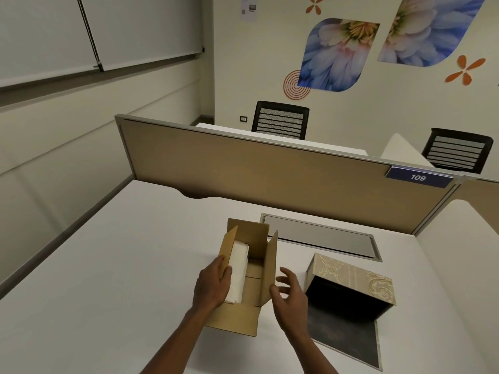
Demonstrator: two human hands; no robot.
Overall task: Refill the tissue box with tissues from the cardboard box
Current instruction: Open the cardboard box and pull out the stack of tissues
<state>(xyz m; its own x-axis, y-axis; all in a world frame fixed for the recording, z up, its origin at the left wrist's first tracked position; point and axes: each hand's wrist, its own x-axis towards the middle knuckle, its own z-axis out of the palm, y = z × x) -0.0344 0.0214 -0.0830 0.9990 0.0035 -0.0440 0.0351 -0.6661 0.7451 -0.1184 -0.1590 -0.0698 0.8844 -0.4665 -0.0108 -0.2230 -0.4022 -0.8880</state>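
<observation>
Centrally placed: stack of white tissues [239, 268], standing on edge inside the open cardboard box [247, 276], pressed against its left wall. Judged very light, soft and compressible; likely to sag, fan or shed sheets if pinched at one corner. Best taken across the full thickness, palm on one broad face and fingers on the other, and lifted as a block.

Left hand [213, 286]: curled over the left flap and wall of the cardboard box, fingers reaching in against the tissues; contact looks real, full grasp not confirmed. Right hand [290, 298]: spread wide, fingers loose, holding nothing, hovering just beside the right wall.

Cardboard box: brown, flaps raised, resting on the white table [121, 279]; thin card, apt to slide or tip when pulled at.

Tissue box [351, 286]: patterned beige shell, lying on its side to the right, dark interior facing the viewer, hinged base panel folded flat on the table. Appears empty.

Hard to make out: lower edge of the tissues behind the left hand; number of sheets; any wrapper; depth of the dark tissue box interior; corner of base panel cut off near the frame's bottom.
</observation>
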